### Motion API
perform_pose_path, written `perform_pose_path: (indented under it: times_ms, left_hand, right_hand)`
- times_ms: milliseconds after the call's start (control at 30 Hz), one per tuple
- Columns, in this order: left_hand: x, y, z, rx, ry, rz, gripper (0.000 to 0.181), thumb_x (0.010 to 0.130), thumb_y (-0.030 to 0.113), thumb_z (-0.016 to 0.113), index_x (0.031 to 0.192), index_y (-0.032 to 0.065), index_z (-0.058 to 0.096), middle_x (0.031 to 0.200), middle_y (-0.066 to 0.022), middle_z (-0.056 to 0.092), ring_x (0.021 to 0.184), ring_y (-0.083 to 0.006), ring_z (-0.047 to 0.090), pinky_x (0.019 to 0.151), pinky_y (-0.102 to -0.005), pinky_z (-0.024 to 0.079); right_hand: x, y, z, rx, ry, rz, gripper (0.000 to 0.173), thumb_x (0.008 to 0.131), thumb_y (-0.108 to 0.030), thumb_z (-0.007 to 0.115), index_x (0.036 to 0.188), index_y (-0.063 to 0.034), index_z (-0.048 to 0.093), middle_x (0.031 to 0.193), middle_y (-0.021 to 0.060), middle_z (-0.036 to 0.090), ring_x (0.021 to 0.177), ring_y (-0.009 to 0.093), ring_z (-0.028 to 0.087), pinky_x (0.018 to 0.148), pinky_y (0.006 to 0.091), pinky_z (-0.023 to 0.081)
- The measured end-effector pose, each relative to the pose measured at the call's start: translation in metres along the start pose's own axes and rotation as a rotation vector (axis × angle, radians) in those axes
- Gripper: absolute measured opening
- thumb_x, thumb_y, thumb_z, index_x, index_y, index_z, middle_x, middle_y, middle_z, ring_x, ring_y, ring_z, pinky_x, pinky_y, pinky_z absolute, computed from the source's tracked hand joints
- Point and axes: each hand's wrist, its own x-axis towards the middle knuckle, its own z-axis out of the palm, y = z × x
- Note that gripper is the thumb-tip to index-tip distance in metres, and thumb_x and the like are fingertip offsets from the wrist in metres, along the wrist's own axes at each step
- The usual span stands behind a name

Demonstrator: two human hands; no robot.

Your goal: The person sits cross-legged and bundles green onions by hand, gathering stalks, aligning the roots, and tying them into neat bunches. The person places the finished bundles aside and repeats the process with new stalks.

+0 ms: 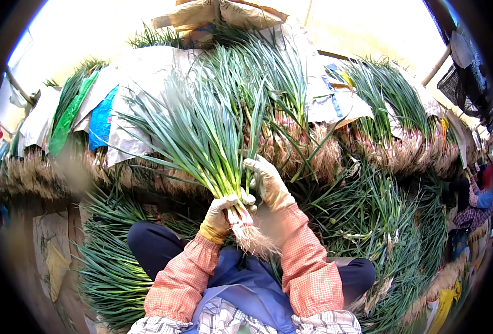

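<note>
My left hand [220, 217], in a pale work glove with a yellowish cuff, grips a bunch of spring onions [219, 154] low on the stems, just above the white bulbs. Its long green leaves fan up and to the left, and the stringy roots [252, 239] hang toward my lap. At the bunch's right edge, my gloved right hand [270, 181] has its fingers bent beside an outer stalk, fingertips touching or very near it. Whether they pinch that stalk cannot be made out. Orange checked sleeves cover both forearms.
Ahead runs a long raised heap of spring onions [288, 121], roots toward me, partly covered by white sheets [159, 67]. Loose spring onions [380, 217] lie to my right. Another pile [113, 259] lies by my left knee. A person [476, 204] sits at far right.
</note>
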Motion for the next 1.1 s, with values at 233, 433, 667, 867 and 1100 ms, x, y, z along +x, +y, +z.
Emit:
perform_pose_path:
  times_ms: [233, 433, 667, 867, 1100]
  left_hand:
    - [-0.004, 0.001, -0.016, 0.135, 0.138, -0.051, 0.037, 0.081, 0.015, 0.062, 0.110, -0.0070, 0.056, 0.099, -0.0227, 0.065, 0.095, -0.0390, 0.065, 0.087, -0.0555, 0.054]
    - [-0.001, -0.007, -0.032, -0.015, 0.048, -0.012, 0.038, 0.080, 0.020, 0.065, 0.108, -0.0047, 0.056, 0.097, -0.0191, 0.062, 0.091, -0.0342, 0.064, 0.079, -0.0520, 0.057]
    - [-0.007, -0.003, -0.031, 0.075, 0.064, -0.086, 0.034, 0.080, 0.018, 0.063, 0.104, -0.0065, 0.061, 0.099, -0.0213, 0.064, 0.092, -0.0353, 0.064, 0.078, -0.0484, 0.057]
    - [-0.003, -0.020, -0.026, 0.060, 0.157, 0.061, 0.028, 0.079, 0.012, 0.062, 0.099, -0.0065, 0.063, 0.099, -0.0225, 0.067, 0.093, -0.0365, 0.066, 0.086, -0.0477, 0.054]
    - [-0.001, -0.023, -0.028, 0.013, 0.228, 0.013, 0.031, 0.077, 0.009, 0.065, 0.104, -0.0044, 0.058, 0.097, -0.0197, 0.066, 0.095, -0.0340, 0.064, 0.091, -0.0502, 0.052]
  right_hand:
    - [-0.011, 0.014, 0.008, -0.072, 0.095, 0.010, 0.016, 0.091, -0.020, 0.066, 0.100, -0.0079, 0.061, 0.073, -0.0010, 0.061, 0.052, 0.004, 0.050, 0.043, 0.0169, 0.038]
    - [-0.013, 0.038, 0.014, 0.431, 0.174, 0.034, 0.024, 0.094, -0.032, 0.061, 0.095, -0.0075, 0.061, 0.067, -0.0007, 0.057, 0.049, 0.007, 0.049, 0.041, 0.0185, 0.038]
    - [-0.012, 0.024, 0.020, 0.068, 0.127, -0.008, 0.011, 0.092, -0.019, 0.064, 0.096, -0.0093, 0.062, 0.064, -0.0053, 0.055, 0.048, 0.003, 0.047, 0.041, 0.0181, 0.036]
    - [-0.053, 0.046, 0.004, 0.286, 0.137, -0.088, 0.015, 0.093, -0.011, 0.060, 0.101, 0.0014, 0.063, 0.078, 0.0095, 0.066, 0.054, 0.008, 0.056, 0.043, 0.0196, 0.043]
    - [-0.042, 0.044, -0.001, 0.707, -0.170, -0.361, 0.046, 0.102, -0.031, 0.046, 0.135, 0.0003, 0.046, 0.063, -0.0064, 0.046, 0.062, 0.006, 0.048, 0.065, 0.0263, 0.045]
